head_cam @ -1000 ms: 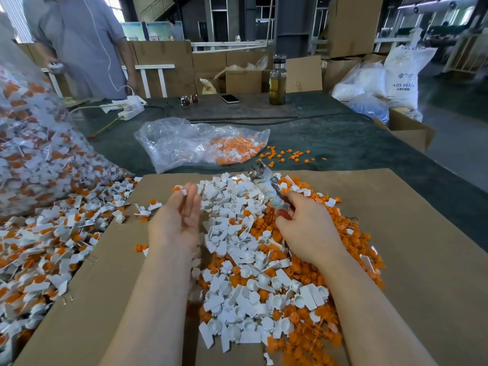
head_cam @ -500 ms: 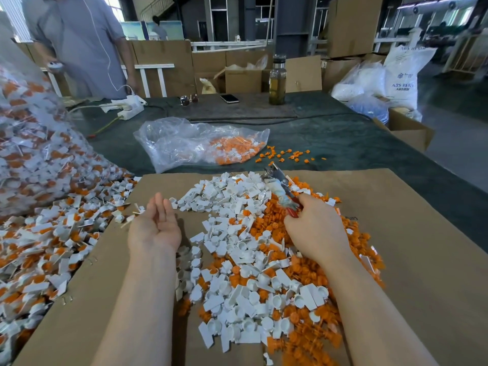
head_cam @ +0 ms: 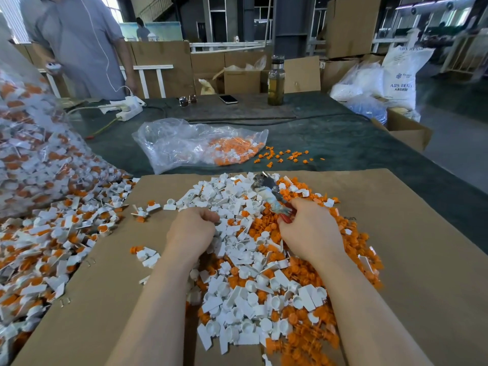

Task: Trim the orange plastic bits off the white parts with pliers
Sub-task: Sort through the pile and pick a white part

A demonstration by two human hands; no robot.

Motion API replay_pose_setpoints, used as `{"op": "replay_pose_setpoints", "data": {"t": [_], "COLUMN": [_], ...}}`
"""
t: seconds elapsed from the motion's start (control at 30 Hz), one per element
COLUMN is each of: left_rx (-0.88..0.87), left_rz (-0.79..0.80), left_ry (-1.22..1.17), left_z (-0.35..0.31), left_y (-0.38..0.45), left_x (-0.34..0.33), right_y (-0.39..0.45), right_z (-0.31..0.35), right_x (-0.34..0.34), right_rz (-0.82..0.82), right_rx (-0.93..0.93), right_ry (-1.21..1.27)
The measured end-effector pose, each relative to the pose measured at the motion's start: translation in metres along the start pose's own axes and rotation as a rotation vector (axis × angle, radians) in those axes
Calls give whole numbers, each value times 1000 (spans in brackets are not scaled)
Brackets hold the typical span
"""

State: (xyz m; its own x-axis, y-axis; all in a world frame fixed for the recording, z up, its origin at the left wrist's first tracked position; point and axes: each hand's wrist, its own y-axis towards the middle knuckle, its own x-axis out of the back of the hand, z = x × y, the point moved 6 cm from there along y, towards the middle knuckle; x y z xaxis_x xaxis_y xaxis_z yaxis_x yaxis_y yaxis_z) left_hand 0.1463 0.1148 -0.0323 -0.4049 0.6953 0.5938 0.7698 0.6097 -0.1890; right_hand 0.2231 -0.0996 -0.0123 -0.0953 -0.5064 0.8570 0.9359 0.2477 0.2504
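My left hand (head_cam: 192, 231) rests at the left edge of the mixed heap of white parts (head_cam: 237, 307) and cut orange bits (head_cam: 298, 336), on the cardboard sheet (head_cam: 412, 260). Its fingers are curled tight round a small part that barely shows at the fingertips. My right hand (head_cam: 311, 231) grips the red handles of the pliers (head_cam: 272, 196), and their worn jaws point up and away over the heap. Untrimmed white parts with orange bits (head_cam: 52, 233) spill along the left side.
A big clear bag of untrimmed parts (head_cam: 29, 154) bulges at the far left. A smaller clear bag of orange bits (head_cam: 200, 146) lies beyond the cardboard. A bottle (head_cam: 276, 83), a phone (head_cam: 228, 99) and a power strip (head_cam: 129, 109) sit farther back, near a standing person (head_cam: 76, 46).
My left hand swung out to the left with open fingers, then came back to the heap with its fingers curled. My right hand and the pliers stayed almost still.
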Motion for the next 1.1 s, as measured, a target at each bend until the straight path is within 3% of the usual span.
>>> {"op": "replay_pose_setpoints", "data": {"t": [0.27,0.47,0.73,1.1], "left_rx": [-57,-99,-59,-154], "left_rz": [61,-55,-50,-149], "left_ry": [-5,56,-8,73], "left_z": [-6,-7,0,-10], "left_y": [-6,-2,1,-6], "left_x": [-2,5,3,7], "right_y": [-3,-3,-3,0], "right_z": [10,11,11,11], "right_x": [-8,-9,-9,-1], "right_rz": [26,21,38,-4], "right_rx": [65,71,62,30], "right_ry": [-98,-138,-142,33]}}
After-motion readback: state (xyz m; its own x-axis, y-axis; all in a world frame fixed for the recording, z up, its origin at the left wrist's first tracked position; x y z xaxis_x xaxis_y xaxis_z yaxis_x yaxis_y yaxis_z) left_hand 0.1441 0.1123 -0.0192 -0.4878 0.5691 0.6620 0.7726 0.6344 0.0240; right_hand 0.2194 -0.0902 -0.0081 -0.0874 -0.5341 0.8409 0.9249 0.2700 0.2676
